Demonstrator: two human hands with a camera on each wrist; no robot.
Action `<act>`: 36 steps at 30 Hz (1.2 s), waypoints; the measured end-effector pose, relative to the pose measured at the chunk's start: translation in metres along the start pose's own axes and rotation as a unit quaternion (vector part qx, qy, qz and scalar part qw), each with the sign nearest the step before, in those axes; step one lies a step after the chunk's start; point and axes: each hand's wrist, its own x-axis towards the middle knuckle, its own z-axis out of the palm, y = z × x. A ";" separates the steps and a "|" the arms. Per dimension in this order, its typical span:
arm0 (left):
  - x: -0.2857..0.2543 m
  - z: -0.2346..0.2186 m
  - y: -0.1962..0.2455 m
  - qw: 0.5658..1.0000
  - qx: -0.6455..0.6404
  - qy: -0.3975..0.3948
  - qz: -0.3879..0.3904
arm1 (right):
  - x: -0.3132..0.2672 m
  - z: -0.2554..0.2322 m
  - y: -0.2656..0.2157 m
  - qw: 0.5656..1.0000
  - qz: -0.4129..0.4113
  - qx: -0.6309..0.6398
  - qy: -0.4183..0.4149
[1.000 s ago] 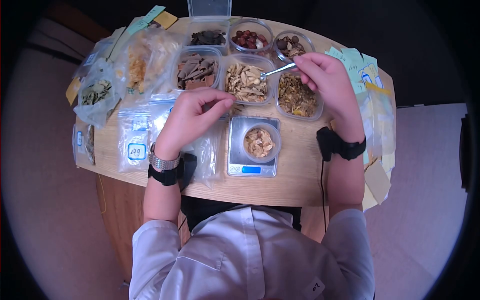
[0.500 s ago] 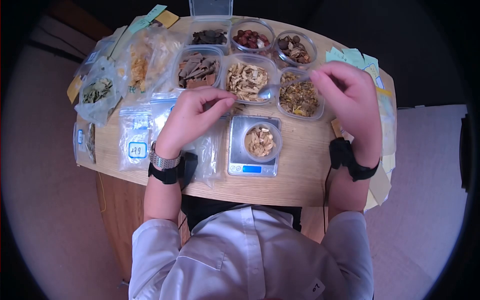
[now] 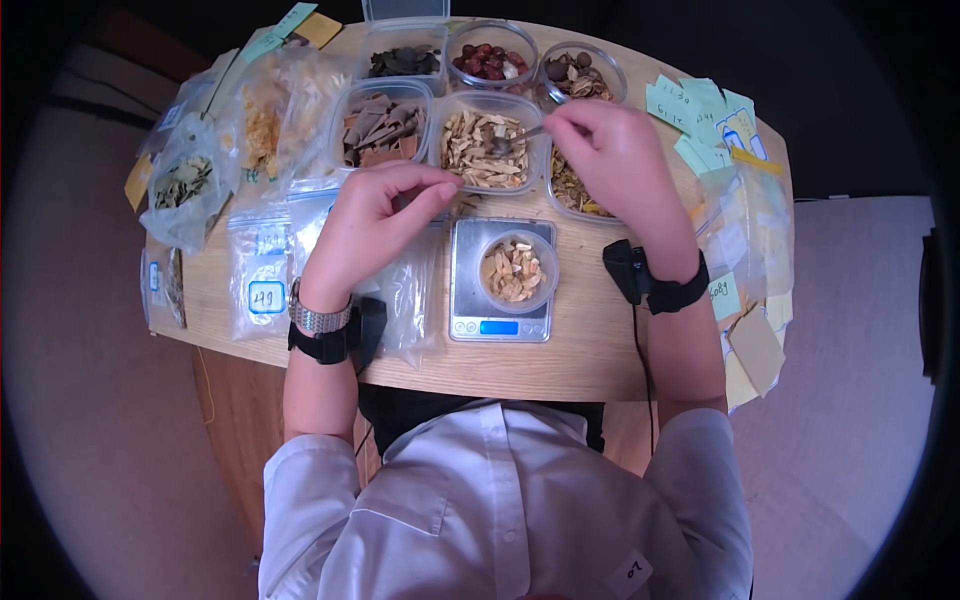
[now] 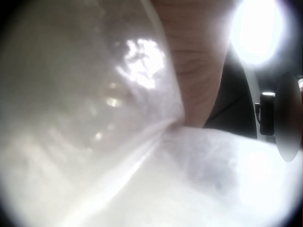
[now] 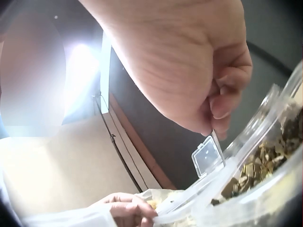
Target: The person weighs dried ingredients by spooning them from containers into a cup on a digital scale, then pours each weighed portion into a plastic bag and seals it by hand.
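My right hand pinches the thin handle of a metal spoon. The spoon's bowl lies over the pale dried slices in a clear plastic tub. At that tub's near left corner, the thumb and forefinger of my left hand pinch the rim. Directly in front stands a digital scale with a blue-lit display, carrying a small round cup of similar pale slices. In the right wrist view the handle comes out between the right fingertips; the spoon's bowl is hidden there.
Around the tub stand containers of brown bark strips, dark pieces, red dried fruit, brown pods and chopped yellow-brown herb. Plastic bags cover the left side. Green paper notes lie at the right.
My right hand first shifted right and toward me with the spoon, then back left; the spoon's bowl is now farther into the pale slices. My left hand keeps its place at the tub's corner.
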 end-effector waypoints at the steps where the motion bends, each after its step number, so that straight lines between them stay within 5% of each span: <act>1: 0.000 0.000 0.000 1.000 0.003 0.001 0.002 | 0.000 0.004 -0.001 0.998 0.024 0.042 -0.029; 4: 0.000 0.000 -0.001 1.000 0.000 0.002 0.008 | 0.002 0.006 -0.002 0.985 0.124 0.077 -0.098; 10: 0.000 0.000 0.000 1.000 0.002 0.001 0.006 | 0.006 0.008 0.020 0.963 0.181 0.190 -0.055; 36: 0.001 0.004 -0.006 0.999 -0.017 0.029 0.033 | 0.010 -0.001 0.032 0.970 0.178 0.164 -0.015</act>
